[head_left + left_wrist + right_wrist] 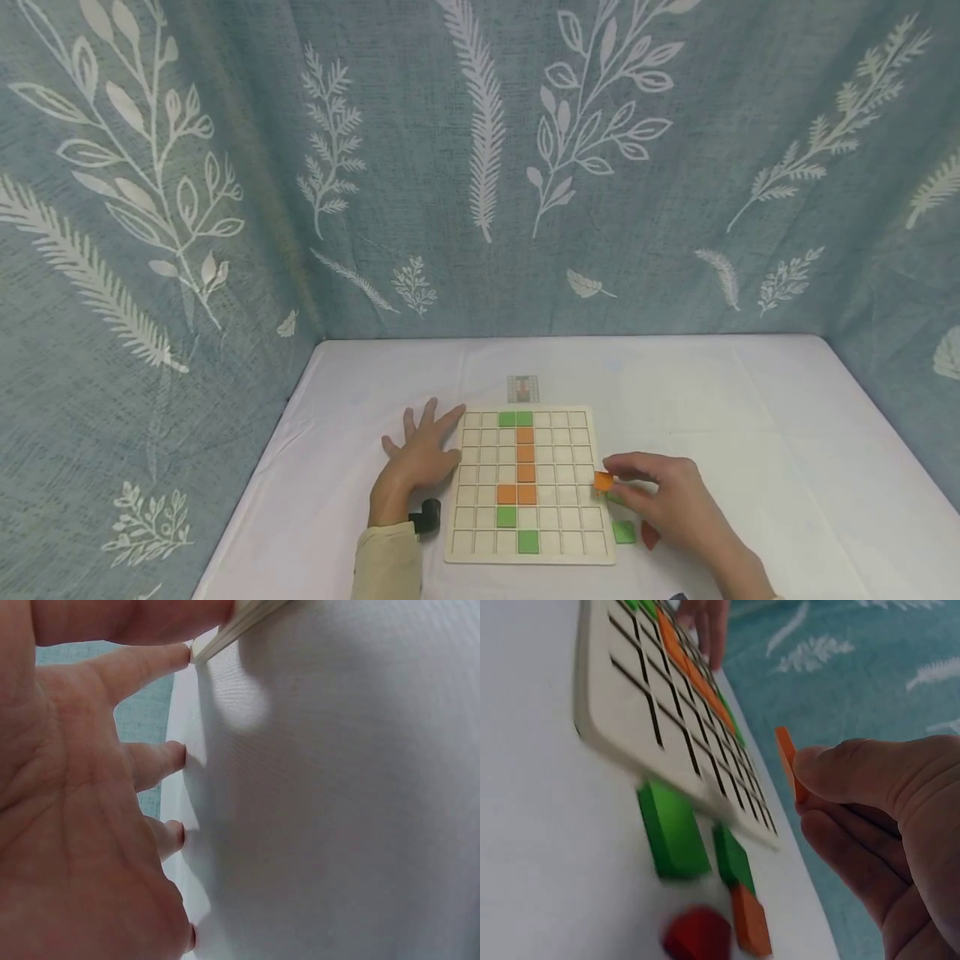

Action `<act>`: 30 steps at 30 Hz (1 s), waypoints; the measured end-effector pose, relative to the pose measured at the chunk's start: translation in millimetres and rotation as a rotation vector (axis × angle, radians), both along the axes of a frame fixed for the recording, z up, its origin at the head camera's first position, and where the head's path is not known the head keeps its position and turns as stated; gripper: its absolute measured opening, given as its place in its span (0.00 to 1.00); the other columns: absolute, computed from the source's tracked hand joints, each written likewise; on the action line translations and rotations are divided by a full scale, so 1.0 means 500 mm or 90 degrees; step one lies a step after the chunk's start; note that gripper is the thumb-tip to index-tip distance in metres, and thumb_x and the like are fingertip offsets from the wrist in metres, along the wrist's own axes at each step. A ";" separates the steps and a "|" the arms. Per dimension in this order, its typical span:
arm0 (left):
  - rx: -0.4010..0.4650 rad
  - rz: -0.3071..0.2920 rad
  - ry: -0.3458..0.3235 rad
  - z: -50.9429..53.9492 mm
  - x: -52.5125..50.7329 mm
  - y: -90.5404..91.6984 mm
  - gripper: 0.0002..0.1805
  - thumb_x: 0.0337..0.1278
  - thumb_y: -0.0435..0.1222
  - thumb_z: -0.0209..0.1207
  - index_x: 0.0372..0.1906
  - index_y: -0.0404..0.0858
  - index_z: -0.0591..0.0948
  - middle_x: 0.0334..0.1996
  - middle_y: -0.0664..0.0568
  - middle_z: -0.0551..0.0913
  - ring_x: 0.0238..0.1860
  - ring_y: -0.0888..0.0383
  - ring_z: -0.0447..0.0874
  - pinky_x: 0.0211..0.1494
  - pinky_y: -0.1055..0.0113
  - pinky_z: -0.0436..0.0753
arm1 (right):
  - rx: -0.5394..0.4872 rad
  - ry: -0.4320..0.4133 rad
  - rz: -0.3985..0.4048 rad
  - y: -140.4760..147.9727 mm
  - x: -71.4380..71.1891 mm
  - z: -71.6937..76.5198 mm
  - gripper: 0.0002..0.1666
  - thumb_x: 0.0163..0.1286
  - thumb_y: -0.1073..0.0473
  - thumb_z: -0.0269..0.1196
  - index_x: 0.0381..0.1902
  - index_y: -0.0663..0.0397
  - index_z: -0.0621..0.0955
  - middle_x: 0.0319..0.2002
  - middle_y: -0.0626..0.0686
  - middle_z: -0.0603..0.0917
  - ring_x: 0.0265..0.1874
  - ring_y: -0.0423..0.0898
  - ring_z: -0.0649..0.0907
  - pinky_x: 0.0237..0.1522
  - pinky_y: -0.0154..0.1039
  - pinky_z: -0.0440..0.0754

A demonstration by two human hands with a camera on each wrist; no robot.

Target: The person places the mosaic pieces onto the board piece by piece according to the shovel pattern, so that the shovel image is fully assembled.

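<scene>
A pale wooden grid board (558,518) lies on the table, with several orange tiles (526,453) and several green tiles (528,542) set in its squares. My left hand (420,458) has its fingers spread on the cloth, thumb and index fingertip at the board's left edge. Over the board's right edge, my right hand (678,500) pinches a thin square orange tile (786,761) between thumb and fingers. Below that hand lie a loose green tile (624,532), a second green tile (733,862), an orange tile (750,921) and a red piece (699,934).
A small printed grid card (522,389) lies beyond the board's far edge. Beside my left wrist is a black object (429,516) of unclear kind. White cloth covers the table (750,400), and a blue-green leaf-patterned curtain (420,167) stands behind and at both sides.
</scene>
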State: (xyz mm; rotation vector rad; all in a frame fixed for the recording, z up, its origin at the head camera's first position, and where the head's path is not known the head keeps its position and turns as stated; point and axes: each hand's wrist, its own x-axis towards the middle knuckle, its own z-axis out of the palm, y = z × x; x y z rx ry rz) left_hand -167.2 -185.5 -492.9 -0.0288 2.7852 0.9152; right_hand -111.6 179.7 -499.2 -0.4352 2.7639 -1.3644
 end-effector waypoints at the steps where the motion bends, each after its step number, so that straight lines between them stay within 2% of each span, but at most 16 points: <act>1: 0.001 0.000 0.000 -0.001 0.000 -0.001 0.43 0.59 0.33 0.61 0.83 0.48 0.72 0.89 0.33 0.49 0.87 0.22 0.31 0.76 0.12 0.27 | -0.004 0.019 0.019 -0.006 0.001 -0.002 0.17 0.68 0.64 0.76 0.54 0.46 0.92 0.48 0.44 0.95 0.15 0.35 0.84 0.24 0.33 0.86; 2: 0.001 -0.001 0.001 -0.001 -0.001 -0.002 0.43 0.59 0.33 0.61 0.83 0.48 0.72 0.89 0.33 0.49 0.87 0.21 0.31 0.76 0.12 0.27 | -0.006 0.046 0.038 -0.012 0.003 -0.004 0.17 0.67 0.65 0.77 0.53 0.47 0.92 0.48 0.45 0.95 0.16 0.34 0.85 0.26 0.33 0.88; 3: 0.001 -0.003 0.002 -0.002 -0.001 -0.002 0.43 0.59 0.33 0.61 0.83 0.47 0.72 0.89 0.32 0.49 0.87 0.21 0.31 0.75 0.11 0.27 | -0.003 0.080 0.053 -0.018 0.003 -0.007 0.18 0.65 0.66 0.78 0.52 0.48 0.92 0.47 0.44 0.95 0.21 0.33 0.88 0.27 0.34 0.89; 7: 0.001 -0.010 0.004 -0.004 -0.003 -0.006 0.43 0.59 0.32 0.60 0.84 0.47 0.71 0.89 0.32 0.49 0.87 0.21 0.31 0.75 0.11 0.28 | -0.003 0.190 0.093 -0.042 0.005 -0.017 0.18 0.61 0.70 0.79 0.48 0.51 0.93 0.46 0.44 0.96 0.46 0.36 0.93 0.49 0.35 0.93; 10: 0.002 -0.011 0.005 -0.004 -0.003 -0.007 0.43 0.59 0.32 0.60 0.84 0.46 0.71 0.89 0.32 0.49 0.87 0.21 0.31 0.75 0.11 0.28 | -0.034 0.191 0.125 -0.060 0.007 -0.022 0.18 0.61 0.71 0.78 0.48 0.53 0.93 0.46 0.47 0.96 0.45 0.39 0.94 0.47 0.36 0.93; 14: 0.002 -0.009 0.006 -0.004 -0.004 -0.007 0.43 0.59 0.32 0.59 0.84 0.46 0.71 0.89 0.32 0.49 0.87 0.21 0.31 0.75 0.11 0.28 | -0.064 0.192 0.161 -0.084 0.007 -0.028 0.17 0.63 0.71 0.77 0.49 0.53 0.93 0.46 0.48 0.96 0.43 0.39 0.94 0.47 0.35 0.93; 21: 0.001 -0.007 0.008 -0.004 -0.004 -0.005 0.43 0.58 0.32 0.60 0.83 0.47 0.71 0.89 0.32 0.49 0.87 0.21 0.31 0.75 0.11 0.28 | -0.088 0.219 0.190 -0.119 0.003 -0.047 0.17 0.61 0.72 0.78 0.48 0.54 0.93 0.44 0.49 0.96 0.41 0.42 0.95 0.49 0.24 0.89; 30: -0.003 -0.008 0.011 -0.004 -0.005 -0.007 0.43 0.59 0.33 0.59 0.84 0.47 0.71 0.89 0.32 0.49 0.87 0.21 0.31 0.75 0.11 0.29 | -0.067 0.169 0.197 -0.155 0.000 -0.059 0.15 0.64 0.65 0.79 0.50 0.50 0.93 0.45 0.43 0.96 0.45 0.38 0.94 0.51 0.33 0.92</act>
